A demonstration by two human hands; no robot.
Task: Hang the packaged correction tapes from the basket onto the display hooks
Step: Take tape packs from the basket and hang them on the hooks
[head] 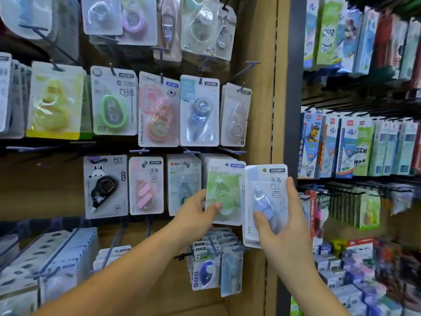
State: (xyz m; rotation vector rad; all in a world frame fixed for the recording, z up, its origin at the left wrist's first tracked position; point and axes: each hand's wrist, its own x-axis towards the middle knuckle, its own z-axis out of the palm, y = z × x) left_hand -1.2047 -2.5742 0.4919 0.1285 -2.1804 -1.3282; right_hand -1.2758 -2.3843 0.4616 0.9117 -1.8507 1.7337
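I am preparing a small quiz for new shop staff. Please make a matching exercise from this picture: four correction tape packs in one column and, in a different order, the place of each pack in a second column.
Packs
1. black tape pack with a rabbit
2. pink tape pack
3. green tape pack
4. pale blue tape pack

Places
A. off the hooks, held by the right hand
B. leftmost pack in its row
C. in the display row, gripped by the left hand
D. just right of the rabbit pack

Pairs: 1-B, 2-D, 3-C, 4-A
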